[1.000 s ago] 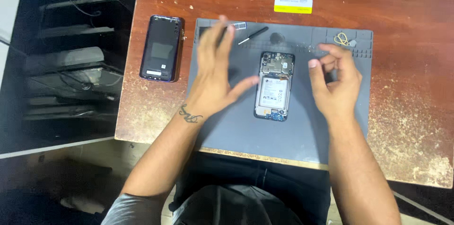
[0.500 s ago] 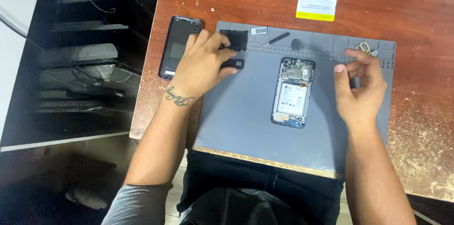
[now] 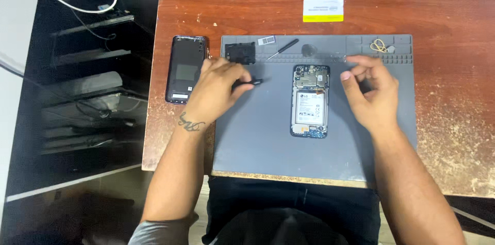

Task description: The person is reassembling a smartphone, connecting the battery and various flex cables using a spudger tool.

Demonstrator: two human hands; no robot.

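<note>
Drawn back from the black cover plate (image 3: 241, 52), the left hand (image 3: 216, 88) pinches a small dark piece (image 3: 248, 83) over the grey mat (image 3: 258, 137), while the right hand (image 3: 371, 93) hovers loosely curled and empty beside the opened phone (image 3: 310, 100).

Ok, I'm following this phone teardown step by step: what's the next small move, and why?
Probably carry the small dark tool pinched in the left hand right, to the opened phone. The phone lies exposed mid-mat, and the right hand hovers empty beside it.
</note>
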